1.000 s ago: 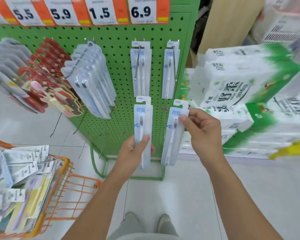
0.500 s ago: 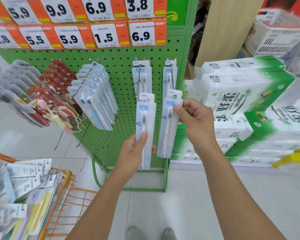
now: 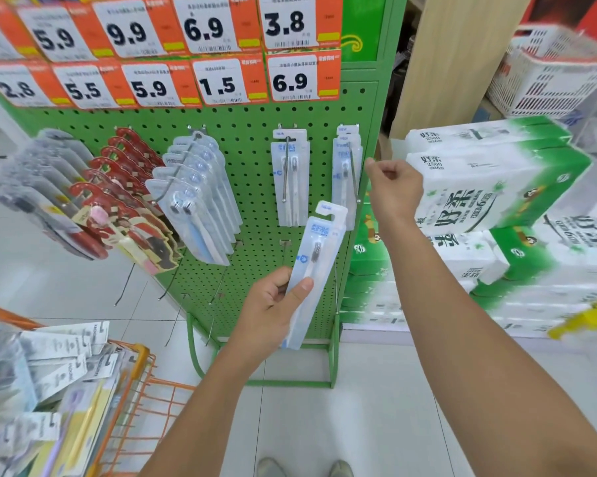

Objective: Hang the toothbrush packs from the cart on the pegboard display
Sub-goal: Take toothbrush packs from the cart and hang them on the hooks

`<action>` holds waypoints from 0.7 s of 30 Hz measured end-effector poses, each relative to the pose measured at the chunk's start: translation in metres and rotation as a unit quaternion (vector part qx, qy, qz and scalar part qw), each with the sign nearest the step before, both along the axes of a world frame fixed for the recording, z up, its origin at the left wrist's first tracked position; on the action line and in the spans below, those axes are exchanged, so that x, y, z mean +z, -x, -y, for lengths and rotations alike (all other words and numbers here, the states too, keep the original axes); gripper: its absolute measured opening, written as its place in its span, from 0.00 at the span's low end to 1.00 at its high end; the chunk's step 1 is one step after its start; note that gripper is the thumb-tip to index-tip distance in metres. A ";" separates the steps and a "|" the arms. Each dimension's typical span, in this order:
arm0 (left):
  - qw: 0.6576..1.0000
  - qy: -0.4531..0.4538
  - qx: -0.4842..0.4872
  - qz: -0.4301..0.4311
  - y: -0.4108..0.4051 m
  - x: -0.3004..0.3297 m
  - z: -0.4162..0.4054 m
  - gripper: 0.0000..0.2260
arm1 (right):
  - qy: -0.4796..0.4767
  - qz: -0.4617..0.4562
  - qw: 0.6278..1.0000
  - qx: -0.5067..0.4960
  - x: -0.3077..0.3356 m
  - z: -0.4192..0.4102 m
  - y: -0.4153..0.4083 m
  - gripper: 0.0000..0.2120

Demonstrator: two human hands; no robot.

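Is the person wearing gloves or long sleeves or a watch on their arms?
No. Both forearms are bare right down to the bottom edge of the picture, so no sleeves show. The left hand and the right hand have no gloves. No watch, bracelet or ring shows on the sides of the wrists and fingers that face the camera. The nails look short and plain.

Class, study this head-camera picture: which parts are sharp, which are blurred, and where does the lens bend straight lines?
Head view: the pack in the left hand and the price tags are sharp; the cart's packs and white basket blur at the edges; the pegboard frame leans, bent by the wide-angle lens; lighting is even, without harsh shadows.
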State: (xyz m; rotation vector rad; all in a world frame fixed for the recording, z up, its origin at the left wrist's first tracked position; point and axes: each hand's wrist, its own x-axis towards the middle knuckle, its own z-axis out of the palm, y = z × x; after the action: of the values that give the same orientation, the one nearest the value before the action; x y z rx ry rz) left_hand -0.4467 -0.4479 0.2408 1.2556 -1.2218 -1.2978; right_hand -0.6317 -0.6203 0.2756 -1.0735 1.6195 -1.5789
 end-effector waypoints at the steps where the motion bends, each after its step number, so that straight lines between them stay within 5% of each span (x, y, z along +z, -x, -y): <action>1: 1.000 0.001 0.002 -0.005 0.000 0.001 -0.001 0.09 | 0.001 0.005 1.000 -0.008 -0.003 -0.004 0.001 0.07; 5: 0.999 0.012 0.017 -0.028 0.004 0.003 0.001 0.05 | -0.031 0.050 0.998 0.018 -0.026 -0.063 0.000 0.08; 11: 0.999 0.023 -0.005 -0.039 0.014 0.003 0.008 0.07 | -0.024 0.105 0.961 0.257 -0.024 -0.150 -0.011 0.13; 21: 0.998 0.051 -0.030 -0.024 0.035 0.008 0.020 0.06 | 0.052 0.116 0.975 0.183 -0.014 -0.142 0.000 0.02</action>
State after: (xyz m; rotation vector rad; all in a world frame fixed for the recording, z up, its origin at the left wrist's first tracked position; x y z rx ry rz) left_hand -0.4813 -0.4680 0.2489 1.1164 -1.2854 -1.2847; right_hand -0.6315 -0.4778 0.2616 -1.1195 1.1213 -1.4861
